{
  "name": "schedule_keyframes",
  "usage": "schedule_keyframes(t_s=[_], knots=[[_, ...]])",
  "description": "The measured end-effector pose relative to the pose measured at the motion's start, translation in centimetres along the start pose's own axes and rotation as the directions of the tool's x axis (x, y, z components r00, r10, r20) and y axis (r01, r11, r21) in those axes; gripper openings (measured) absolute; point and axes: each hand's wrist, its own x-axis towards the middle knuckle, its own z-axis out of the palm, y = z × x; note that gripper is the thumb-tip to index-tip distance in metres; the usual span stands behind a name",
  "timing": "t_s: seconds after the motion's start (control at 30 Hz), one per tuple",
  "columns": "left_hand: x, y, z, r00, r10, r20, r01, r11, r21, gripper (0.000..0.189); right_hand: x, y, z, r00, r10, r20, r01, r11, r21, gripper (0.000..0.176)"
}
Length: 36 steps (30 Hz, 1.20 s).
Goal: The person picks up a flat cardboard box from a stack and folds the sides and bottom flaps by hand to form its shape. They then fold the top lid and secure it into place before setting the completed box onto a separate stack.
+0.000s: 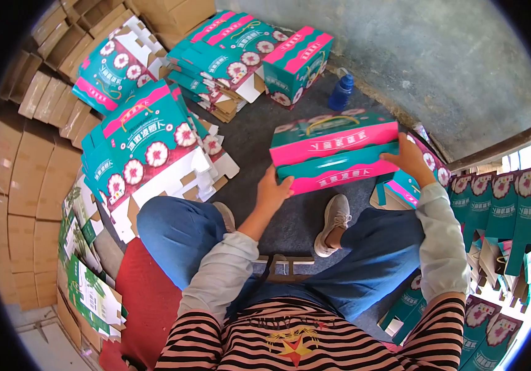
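Observation:
A folded teal and pink carton (333,151) with a yellow cord handle is held up over the dark floor, between my knees and the wall. My left hand (273,193) grips its lower left corner, thumb on the front face. The right end is gripped by my right hand (409,159), thumb across the pink and teal face. Part of the fingers of both hands is hidden behind the carton. Just beyond it stands a blue bottle (341,93).
Flat printed cartons (148,142) lie stacked at the left, more (228,52) at the back. An assembled box (296,65) stands near the wall (426,55). Brown cartons (24,167) are piled far left. Teal boxes (500,204) line the right side. A red mat (145,303) lies lower left.

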Motion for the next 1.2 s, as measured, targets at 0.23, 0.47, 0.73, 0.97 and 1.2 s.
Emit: schedule_keyframes(t_s=[0.23, 0.47, 0.73, 0.97, 1.2], knots=[[1.2, 1.7, 11.9, 0.919, 0.347, 0.188, -0.360, 0.932, 0.042, 0.063, -10.9, 12.8, 2.6, 0.875, 0.209, -0.436, -0.101, 0.961, 0.258, 0.081], [1.5, -1.1, 22.0, 0.854, 0.170, 0.491, -0.288, 0.941, 0.176, 0.072, -20.6, 23.6, 11.9, 0.716, 0.540, -0.442, -0.283, 0.804, 0.523, 0.076], [1.8, -2.6, 28.4, 0.770, -0.088, 0.631, -0.038, 0.982, 0.183, 0.083, -21.9, 31.1, 18.6, 0.546, 0.554, -0.629, -0.437, 0.828, 0.351, 0.076], [4.1, -3.6, 30.1, 0.684, -0.206, 0.700, 0.180, 0.977, 0.112, 0.082, -14.5, 12.8, 8.8, 0.759, 0.239, -0.606, -0.303, 0.953, -0.004, 0.069], [1.7, -1.5, 21.9, 0.752, -0.131, 0.646, 0.055, 0.989, 0.136, 0.072, -11.6, 18.2, 11.1, 0.808, 0.281, -0.517, -0.404, 0.904, -0.141, 0.059]])
